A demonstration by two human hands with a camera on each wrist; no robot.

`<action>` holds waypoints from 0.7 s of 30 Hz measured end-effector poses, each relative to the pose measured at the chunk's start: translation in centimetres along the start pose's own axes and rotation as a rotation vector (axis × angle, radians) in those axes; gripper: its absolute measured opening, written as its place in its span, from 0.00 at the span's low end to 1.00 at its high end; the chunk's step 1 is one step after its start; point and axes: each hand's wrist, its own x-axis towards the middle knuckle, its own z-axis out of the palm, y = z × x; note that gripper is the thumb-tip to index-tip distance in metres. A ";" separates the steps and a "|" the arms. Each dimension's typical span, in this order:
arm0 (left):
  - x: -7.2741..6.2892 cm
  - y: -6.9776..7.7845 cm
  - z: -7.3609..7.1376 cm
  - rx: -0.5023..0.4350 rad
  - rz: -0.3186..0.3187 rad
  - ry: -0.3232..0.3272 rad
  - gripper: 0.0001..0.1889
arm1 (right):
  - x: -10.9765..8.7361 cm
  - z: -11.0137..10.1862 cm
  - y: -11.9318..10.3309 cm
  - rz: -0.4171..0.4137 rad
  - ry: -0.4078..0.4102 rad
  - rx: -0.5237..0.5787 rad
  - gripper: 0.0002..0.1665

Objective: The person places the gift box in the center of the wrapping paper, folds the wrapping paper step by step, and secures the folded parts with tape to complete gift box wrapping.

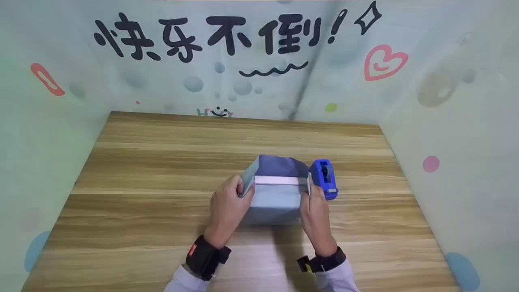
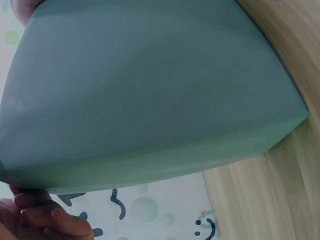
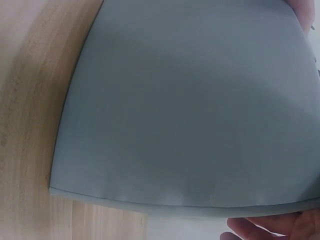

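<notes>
An open-topped blue-grey box (image 1: 275, 205) with smooth, paper-like sides stands between both hands at the middle of the table. A darker blue flap (image 1: 282, 166) rises at its back, and a pale strip (image 1: 280, 180) crosses just in front of that. My left hand (image 1: 230, 201) pinches the upper left edge between thumb and curled fingers. On the opposite side, my right hand (image 1: 315, 211) grips the upper right edge, thumb toward me. The box's front face (image 2: 160, 90) fills most of the left wrist view, and the same face (image 3: 185, 115) fills the right wrist view.
A blue tape dispenser (image 1: 324, 178) stands just right of the box, close to the right hand's fingers. The wood-grain table (image 1: 142, 211) is bordered by a printed backdrop (image 1: 259, 93) behind and at both sides.
</notes>
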 end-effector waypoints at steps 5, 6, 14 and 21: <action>0.0 -0.9 -0.5 -0.353 -0.031 -0.118 0.13 | 0.1 -0.1 0.1 0.021 -0.034 0.013 0.28; 0.0 -1.2 -0.7 -0.433 -0.049 -0.159 0.10 | 0.2 -0.1 0.1 0.019 -0.037 0.019 0.28; 0.3 -2.9 -1.3 -0.594 -0.111 -0.405 0.06 | 0.5 -0.4 0.3 -0.080 -0.060 -0.013 0.31; 0.4 -3.3 -1.2 -0.572 -0.026 -0.464 0.05 | 0.6 -1.1 0.1 -0.282 -0.105 -0.207 0.32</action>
